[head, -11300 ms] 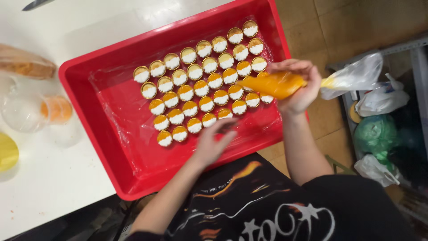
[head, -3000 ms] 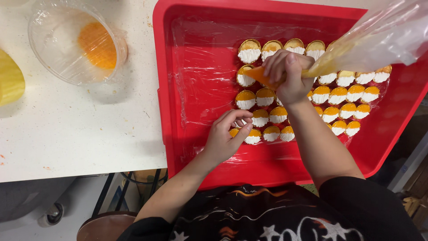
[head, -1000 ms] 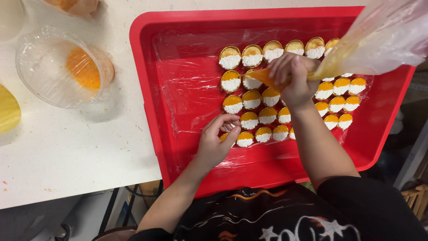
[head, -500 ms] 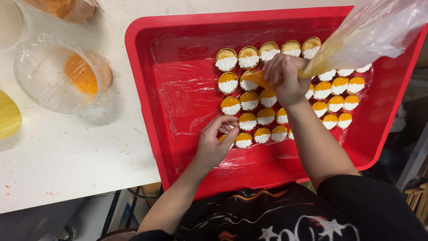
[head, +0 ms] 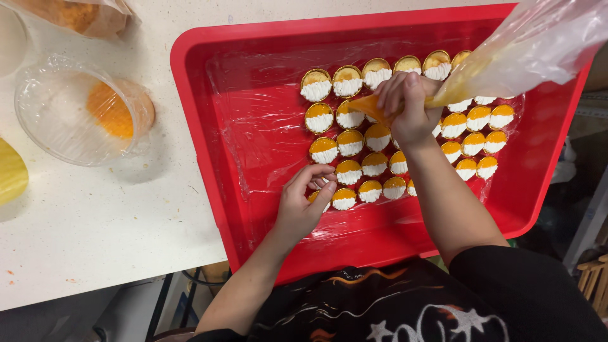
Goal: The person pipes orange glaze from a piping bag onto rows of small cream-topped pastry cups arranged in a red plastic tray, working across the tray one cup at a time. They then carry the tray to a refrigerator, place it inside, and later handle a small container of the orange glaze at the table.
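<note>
Right hand is clamped on the piping bag; left hand loosely pinches a near-left tart. A hard squeeze could smear filling across neighbouring tarts.

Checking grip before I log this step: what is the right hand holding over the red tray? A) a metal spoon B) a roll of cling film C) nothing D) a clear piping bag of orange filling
D: the right hand squeezes the clear piping bag, its orange tip down among the small tarts in the red tray.

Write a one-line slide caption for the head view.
Right hand squeezes a piping bag of orange filling over small tarts in a film-lined red tray; left hand steadies one.
</note>
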`<state>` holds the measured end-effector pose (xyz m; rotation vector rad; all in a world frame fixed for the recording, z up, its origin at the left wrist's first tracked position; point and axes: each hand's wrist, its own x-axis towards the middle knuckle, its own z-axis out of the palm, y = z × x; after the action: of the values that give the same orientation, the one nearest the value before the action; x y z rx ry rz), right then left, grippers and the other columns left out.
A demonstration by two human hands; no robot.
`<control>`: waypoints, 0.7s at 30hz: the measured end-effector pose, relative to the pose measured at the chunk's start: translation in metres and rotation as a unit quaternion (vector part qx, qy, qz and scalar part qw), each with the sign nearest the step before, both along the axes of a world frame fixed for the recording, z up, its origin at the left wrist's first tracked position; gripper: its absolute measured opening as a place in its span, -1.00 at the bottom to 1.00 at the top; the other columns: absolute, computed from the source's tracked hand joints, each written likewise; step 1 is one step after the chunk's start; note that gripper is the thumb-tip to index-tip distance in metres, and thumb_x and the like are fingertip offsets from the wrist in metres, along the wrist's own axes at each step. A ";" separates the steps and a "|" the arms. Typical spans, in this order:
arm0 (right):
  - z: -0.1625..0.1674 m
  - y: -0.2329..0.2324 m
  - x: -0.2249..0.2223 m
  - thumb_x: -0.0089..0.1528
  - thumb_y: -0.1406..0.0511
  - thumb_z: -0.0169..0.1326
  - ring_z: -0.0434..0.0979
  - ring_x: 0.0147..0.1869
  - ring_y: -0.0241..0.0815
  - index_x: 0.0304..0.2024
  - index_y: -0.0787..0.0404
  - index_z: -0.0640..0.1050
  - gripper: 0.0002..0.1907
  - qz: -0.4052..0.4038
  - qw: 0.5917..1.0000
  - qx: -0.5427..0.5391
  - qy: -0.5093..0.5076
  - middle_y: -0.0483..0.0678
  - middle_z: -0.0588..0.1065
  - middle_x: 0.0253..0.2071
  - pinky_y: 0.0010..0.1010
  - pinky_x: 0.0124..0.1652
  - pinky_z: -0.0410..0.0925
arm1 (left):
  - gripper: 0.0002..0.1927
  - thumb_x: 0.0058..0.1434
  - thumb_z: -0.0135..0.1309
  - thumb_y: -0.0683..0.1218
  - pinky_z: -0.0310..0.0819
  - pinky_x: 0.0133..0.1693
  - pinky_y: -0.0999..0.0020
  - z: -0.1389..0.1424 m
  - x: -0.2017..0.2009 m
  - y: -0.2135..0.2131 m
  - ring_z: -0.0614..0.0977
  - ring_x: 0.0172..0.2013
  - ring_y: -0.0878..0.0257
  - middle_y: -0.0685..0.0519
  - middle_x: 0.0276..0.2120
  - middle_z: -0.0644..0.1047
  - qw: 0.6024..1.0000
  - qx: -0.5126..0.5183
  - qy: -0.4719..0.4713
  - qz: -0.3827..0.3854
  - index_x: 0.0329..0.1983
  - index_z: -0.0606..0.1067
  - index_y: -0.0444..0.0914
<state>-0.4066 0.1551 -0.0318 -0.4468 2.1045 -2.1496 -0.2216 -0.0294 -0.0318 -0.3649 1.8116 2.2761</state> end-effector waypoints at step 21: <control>0.001 0.009 -0.002 0.56 0.21 -0.27 0.34 -0.53 -0.14 -0.61 0.23 0.29 -0.41 0.005 0.999 0.031 -0.009 0.01 0.30 -0.62 -0.29 -0.22 0.42 | -0.74 0.31 0.13 -0.19 0.48 -0.09 0.44 0.005 -0.001 -0.004 0.57 -0.18 0.39 0.08 -0.16 0.63 0.999 -0.018 -0.032 -0.014 0.06 0.51 -0.31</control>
<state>-0.4091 0.1641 -0.0310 -0.4298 2.1471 -2.0687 -0.2230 -0.0333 -0.0273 -0.4114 1.8170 2.1890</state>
